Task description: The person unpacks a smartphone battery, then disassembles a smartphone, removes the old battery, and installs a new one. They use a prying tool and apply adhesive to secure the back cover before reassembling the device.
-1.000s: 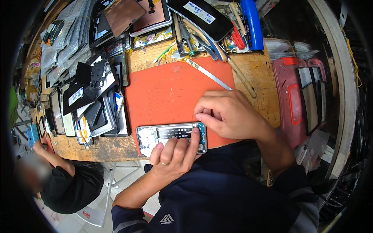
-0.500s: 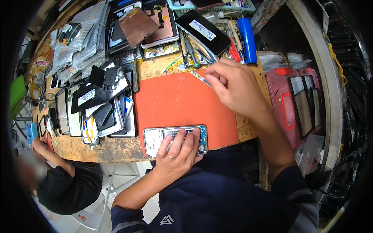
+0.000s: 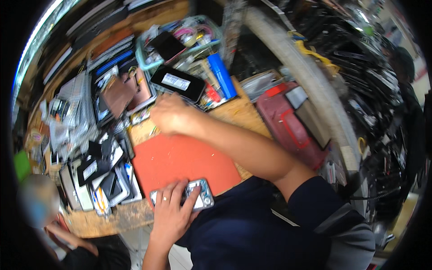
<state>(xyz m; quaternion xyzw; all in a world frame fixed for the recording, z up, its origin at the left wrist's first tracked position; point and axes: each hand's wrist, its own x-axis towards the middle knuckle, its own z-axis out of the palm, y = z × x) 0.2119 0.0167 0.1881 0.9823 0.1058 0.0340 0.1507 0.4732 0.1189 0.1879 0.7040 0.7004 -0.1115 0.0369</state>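
An opened phone (image 3: 203,194) with bared inner parts lies near the front edge of the orange-red mat (image 3: 180,155). My left hand (image 3: 173,207) is closed over it, fingers across its face and thumb by the edge. Beyond the mat, my right hand (image 3: 170,113) reaches to the tools at the back of the bench, just below a black phone (image 3: 177,84) with a white label. Its fingers are bent and smeared by motion; whether anything is in them is hidden.
A blue cylinder (image 3: 221,76) stands right of the black phone. A teal basket (image 3: 216,38) of small parts sits behind. Phone parts (image 3: 105,168) pile up on the left, beside bubble-wrapped packs (image 3: 72,108). A red case (image 3: 292,121) lies right. Another person's arm (image 3: 74,238) shows lower left.
My right hand has moved left and away from me, from above the mat to the tools. The slim metal tool it held no longer shows. The whole view has turned and shifted.
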